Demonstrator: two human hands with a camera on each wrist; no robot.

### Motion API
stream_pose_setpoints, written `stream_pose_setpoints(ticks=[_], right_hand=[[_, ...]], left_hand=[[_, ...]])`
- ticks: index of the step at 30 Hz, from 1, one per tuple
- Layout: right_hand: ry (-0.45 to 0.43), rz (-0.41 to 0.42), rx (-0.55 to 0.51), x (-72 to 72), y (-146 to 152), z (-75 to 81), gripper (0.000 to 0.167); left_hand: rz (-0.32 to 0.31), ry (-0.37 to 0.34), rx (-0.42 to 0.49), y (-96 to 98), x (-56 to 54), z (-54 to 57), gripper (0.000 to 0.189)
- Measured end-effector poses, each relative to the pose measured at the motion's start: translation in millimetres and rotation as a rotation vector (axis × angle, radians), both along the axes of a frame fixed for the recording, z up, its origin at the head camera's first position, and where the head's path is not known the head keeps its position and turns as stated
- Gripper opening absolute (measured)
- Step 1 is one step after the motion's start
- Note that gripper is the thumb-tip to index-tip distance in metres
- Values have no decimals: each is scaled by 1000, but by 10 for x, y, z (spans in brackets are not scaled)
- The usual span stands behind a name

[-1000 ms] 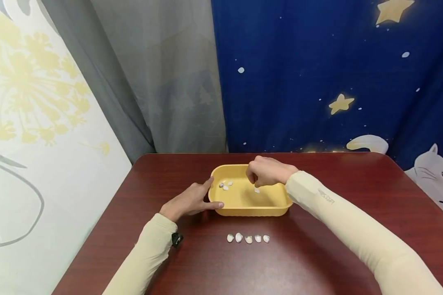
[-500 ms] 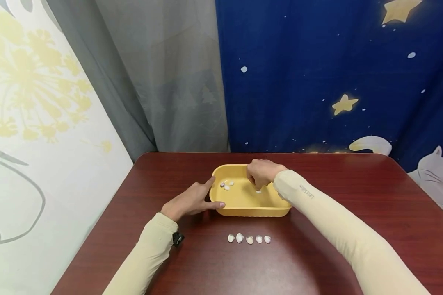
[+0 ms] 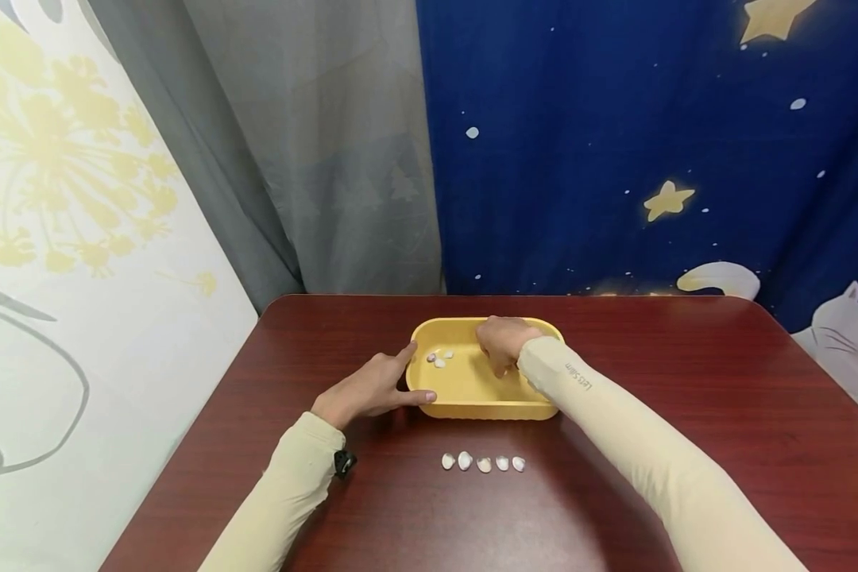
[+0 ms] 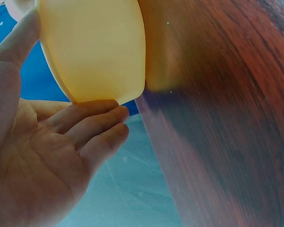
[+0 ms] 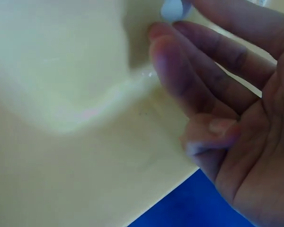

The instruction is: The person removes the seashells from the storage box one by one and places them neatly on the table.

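Note:
A shallow yellow plastic tub (image 3: 472,410) stands on the table. My left hand (image 3: 373,388) steadies its left end, thumb along the front rim and index finger on the left rim. In the left wrist view the other fingers (image 4: 97,130) lie fairly straight by the end wall. Inside the tub's right half my right hand (image 3: 504,343) reaches down. The right wrist view has a small white seashell (image 5: 172,10) between its thumb and a fingertip, the others curled. Three small shells (image 3: 439,363) lie at the tub's left end.
Several small seashells (image 3: 484,465) lie in a row on the dark red-brown table (image 3: 372,508), in front of the tub. Behind the table hang a grey curtain (image 3: 357,199) and a blue one (image 3: 558,159) with stars. A white patterned wall (image 3: 114,334) rises at the left.
My right hand has gone lower into the tub, and the shell seen beneath it earlier is now hidden in the head view. My left hand keeps its place.

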State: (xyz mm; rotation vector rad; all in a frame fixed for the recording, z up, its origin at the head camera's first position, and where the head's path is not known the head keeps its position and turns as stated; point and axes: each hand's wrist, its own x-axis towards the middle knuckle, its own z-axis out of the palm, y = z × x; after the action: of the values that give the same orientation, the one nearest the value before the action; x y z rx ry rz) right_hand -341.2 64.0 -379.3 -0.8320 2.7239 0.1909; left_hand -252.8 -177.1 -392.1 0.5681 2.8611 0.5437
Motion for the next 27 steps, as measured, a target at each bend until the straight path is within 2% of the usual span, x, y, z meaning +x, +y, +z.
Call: stream_pose_setpoints(ticks=[10,17,22,27], right_hand=[[26,-28,46,1,-47,-14,28],[-19,-32,-16,-22,21,-46,39],[-32,-25,-86,11,34,56,37],[-19,21,-142,119,2,227,28]], left_hand=[[-1,-9,-3,9,-5,29,103],[-5,-15,6,5,11,3,103],[21,-17,-6,11,30,17,104],[11,-2,-11,9,21,17,103]])
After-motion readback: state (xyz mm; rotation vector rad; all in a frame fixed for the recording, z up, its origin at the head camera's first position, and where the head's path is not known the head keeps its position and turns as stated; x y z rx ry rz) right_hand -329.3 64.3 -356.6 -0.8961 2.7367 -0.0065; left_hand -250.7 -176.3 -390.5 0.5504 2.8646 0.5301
